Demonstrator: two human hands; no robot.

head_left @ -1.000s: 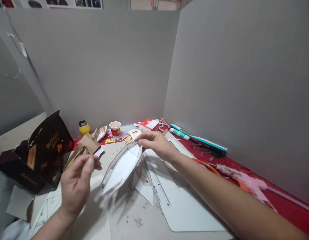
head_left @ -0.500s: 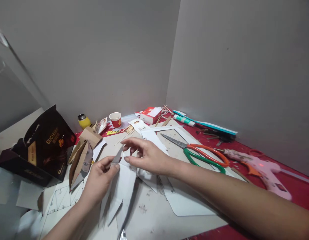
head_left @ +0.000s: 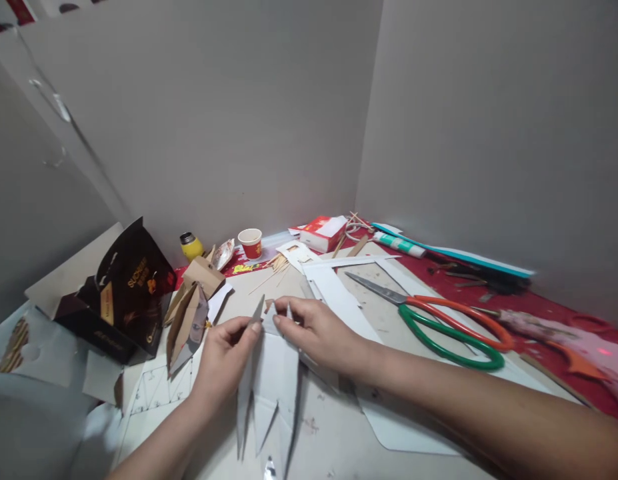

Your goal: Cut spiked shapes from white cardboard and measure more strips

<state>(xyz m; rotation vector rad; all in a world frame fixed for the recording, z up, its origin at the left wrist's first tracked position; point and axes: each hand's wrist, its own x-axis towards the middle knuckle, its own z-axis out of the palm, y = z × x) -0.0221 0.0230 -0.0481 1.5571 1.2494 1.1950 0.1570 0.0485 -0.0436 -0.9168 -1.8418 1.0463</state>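
Between my hands is a folded white cardboard piece [head_left: 273,373] with several pointed flaps. My left hand [head_left: 227,357] pinches its left flap between thumb and fingers. On the upper right, my right hand [head_left: 329,333] has its thumb and fingers closed around another pointed flap, its fingertips partly hidden behind the cardboard. The lower ends of the piece hang down towards the table's near side. Large scissors [head_left: 429,320] with one orange and one green handle lie to the right, beyond my right forearm.
A dark printed box [head_left: 133,287] and brown cardboard pieces [head_left: 189,327] stand at the left. Behind are a yellow bottle [head_left: 191,248], a paper cup [head_left: 251,244] and a red-and-white box [head_left: 323,233]. A pink glue gun [head_left: 583,340] lies at the right, near white cardboard sheets [head_left: 403,427].
The view has swung left, so everything sits further right. My right thumb and fingers have closed on a pointed flap. The cardboard is turned more upright, facing me.
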